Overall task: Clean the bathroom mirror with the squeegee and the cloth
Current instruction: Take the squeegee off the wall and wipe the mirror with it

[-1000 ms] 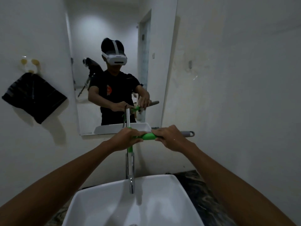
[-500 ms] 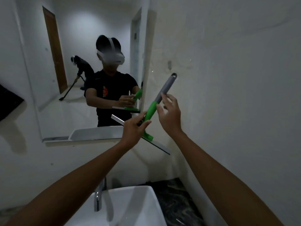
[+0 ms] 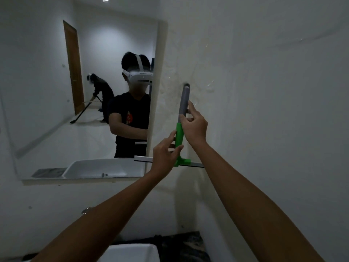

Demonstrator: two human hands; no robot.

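The squeegee (image 3: pixel 179 138) has a green and grey handle and stands upright, blade at the bottom, against the white wall just right of the mirror (image 3: pixel 56 110). Its grey top end sits over a small wall hook. My right hand (image 3: pixel 194 125) grips the handle where grey meets green. My left hand (image 3: pixel 165 156) pinches the green lower part, just above the blade. The blade's left end overlaps the mirror's lower right corner. No cloth is in view.
The white basin (image 3: pixel 132 253) lies below at the bottom edge, with dark marbled counter (image 3: pixel 185 244) to its right. The mirror reflects a person wearing a headset, a wooden door and a second person sweeping the floor behind.
The squeegee turned from lying level over the tap to upright and moved up and right to the wall beside the mirror. My view swung right; the black cloth on the left left the frame.
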